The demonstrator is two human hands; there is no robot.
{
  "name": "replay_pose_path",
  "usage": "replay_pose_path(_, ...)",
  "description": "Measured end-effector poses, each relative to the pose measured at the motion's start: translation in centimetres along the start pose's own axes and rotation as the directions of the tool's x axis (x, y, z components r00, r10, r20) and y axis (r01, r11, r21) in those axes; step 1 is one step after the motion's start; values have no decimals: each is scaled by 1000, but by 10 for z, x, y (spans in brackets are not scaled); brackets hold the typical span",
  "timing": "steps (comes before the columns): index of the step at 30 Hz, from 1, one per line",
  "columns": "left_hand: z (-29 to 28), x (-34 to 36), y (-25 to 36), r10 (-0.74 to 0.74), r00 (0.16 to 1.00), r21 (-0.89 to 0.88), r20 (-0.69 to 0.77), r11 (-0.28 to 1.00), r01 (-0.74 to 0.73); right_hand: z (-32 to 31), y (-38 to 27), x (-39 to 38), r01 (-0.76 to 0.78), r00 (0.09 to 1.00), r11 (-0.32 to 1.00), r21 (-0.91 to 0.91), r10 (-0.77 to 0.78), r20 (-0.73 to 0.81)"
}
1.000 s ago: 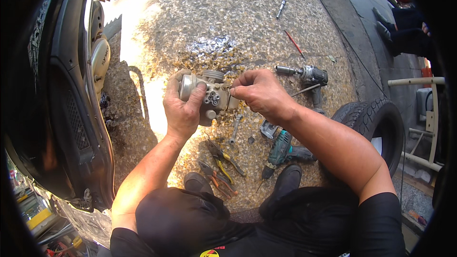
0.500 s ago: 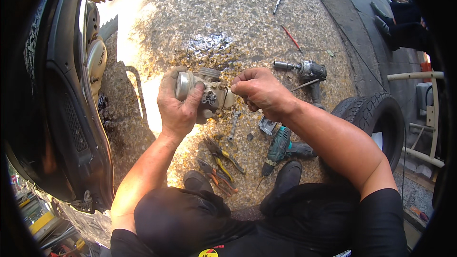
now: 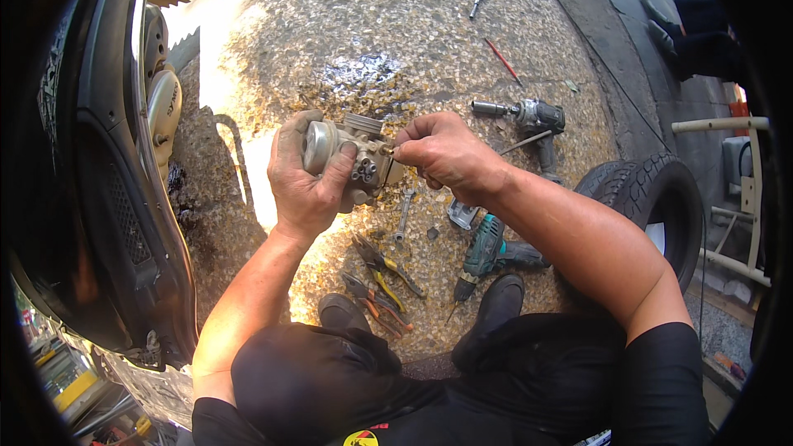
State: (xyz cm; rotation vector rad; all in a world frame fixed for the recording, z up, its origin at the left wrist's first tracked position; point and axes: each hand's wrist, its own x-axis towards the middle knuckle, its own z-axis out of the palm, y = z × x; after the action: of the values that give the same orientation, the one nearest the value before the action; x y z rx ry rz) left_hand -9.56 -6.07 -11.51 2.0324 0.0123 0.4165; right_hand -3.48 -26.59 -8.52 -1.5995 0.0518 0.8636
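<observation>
a silvery metal part (image 3: 370, 151) is being grasped by the left hand (image 3: 301, 190) above the pebbled floor (image 3: 330, 33). the right hand (image 3: 450, 157) is being held at the part's right end, its fingers being curled (what, if anything, is being pinched cannot be told). a teal drill (image 3: 484, 252) and yellow-handled pliers (image 3: 382, 268) are being borne by the floor.

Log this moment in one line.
left hand: gripping bulky grey metal part | right hand: pinched shut at part's right end, anything held unclear | speckled ground: teal-and-black drill, yellow-handled pliers
</observation>
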Motion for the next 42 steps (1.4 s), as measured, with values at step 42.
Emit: replay_pose_path(42, -10, -8, -37, -450, 869, -648, 208, 602, 467, -133, 7, -61, -17, 990, 990, -142, -3, -142)
